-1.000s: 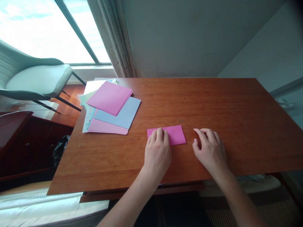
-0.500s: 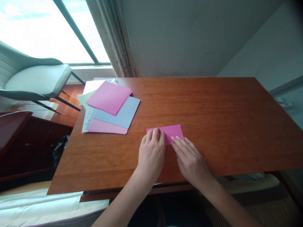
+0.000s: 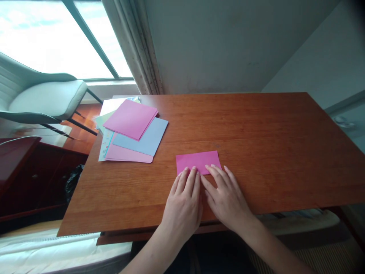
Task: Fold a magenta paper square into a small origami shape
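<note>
A bright pink sheet of paper (image 3: 196, 158), a narrow rectangle that looks folded, lies flat on the wooden table near its front edge. On its near edge, left of the middle, rest the fingertips of my left hand (image 3: 184, 198), stretched out and side by side. My right hand (image 3: 226, 196) touches the near edge toward the right corner, its fingers slightly spread. Both palms face down, and the fingertips cover parts of that near edge.
On the left of the wooden table (image 3: 256, 133) lies a pile of paper: pink sheets (image 3: 131, 118) on top, a light blue sheet (image 3: 151, 139) and paler pink sheets (image 3: 128, 155) below. A pale chair (image 3: 45, 99) stands beyond the table's left side, by the window.
My left hand has drawn back from the paper's upper left part to its near edge, its fingers straightening. My right hand's fingers have spread a little. The paper stays in place.
</note>
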`<state>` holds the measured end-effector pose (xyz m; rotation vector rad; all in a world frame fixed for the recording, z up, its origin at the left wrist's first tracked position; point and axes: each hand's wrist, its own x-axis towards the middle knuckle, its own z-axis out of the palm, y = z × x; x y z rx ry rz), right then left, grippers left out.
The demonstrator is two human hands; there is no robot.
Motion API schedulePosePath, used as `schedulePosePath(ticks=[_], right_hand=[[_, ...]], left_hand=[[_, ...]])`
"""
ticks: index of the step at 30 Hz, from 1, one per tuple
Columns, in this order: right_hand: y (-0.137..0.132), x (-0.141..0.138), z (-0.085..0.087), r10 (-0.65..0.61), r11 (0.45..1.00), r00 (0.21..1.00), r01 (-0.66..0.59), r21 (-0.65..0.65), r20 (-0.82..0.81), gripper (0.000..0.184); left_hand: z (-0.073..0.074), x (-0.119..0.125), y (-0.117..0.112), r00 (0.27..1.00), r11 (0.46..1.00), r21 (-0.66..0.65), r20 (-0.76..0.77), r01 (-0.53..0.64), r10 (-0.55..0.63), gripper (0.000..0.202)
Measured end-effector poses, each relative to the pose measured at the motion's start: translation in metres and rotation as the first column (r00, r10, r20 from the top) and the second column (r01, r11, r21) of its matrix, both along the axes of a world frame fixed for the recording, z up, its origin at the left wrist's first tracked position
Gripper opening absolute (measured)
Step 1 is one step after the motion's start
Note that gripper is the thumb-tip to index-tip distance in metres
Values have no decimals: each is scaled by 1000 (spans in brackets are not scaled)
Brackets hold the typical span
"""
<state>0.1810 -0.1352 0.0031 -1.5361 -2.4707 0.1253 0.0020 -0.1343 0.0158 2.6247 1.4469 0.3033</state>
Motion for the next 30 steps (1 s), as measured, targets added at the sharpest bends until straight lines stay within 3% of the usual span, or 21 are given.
schedulePosePath(ticks=[5, 13, 16, 18, 21, 23, 30], right_hand=[[-6, 3, 3, -73, 997, 997, 72, 30, 35, 45], [-7, 41, 0, -203, 970, 978, 193, 146, 57, 39], [5, 44, -1, -111, 979, 994, 109, 170, 4, 40], [16, 42, 0, 14, 986, 1000, -12, 166, -5, 42], [33, 36, 7, 198, 970, 979, -202, 132, 44, 43], [42, 31, 12, 255, 953, 963, -266, 145, 89, 39], [52, 28, 21, 275, 948, 960, -279, 154, 47, 30]], left_hand=[[-7, 3, -4, 1000, 1000, 26, 7, -9, 8, 61], [-6, 8, -8, 997, 998, -18, 46, -63, 64, 59], [-5, 10, -7, 996, 997, -16, 55, -71, 72, 58], [-4, 8, -4, 997, 998, -3, 61, -56, 56, 56], [-3, 2, 4, 997, 999, 34, 68, -23, 21, 49], [-3, -2, 11, 998, 998, 66, 68, -4, 0, 43], [2, -5, 36, 998, 986, 153, -12, 58, -57, 26]])
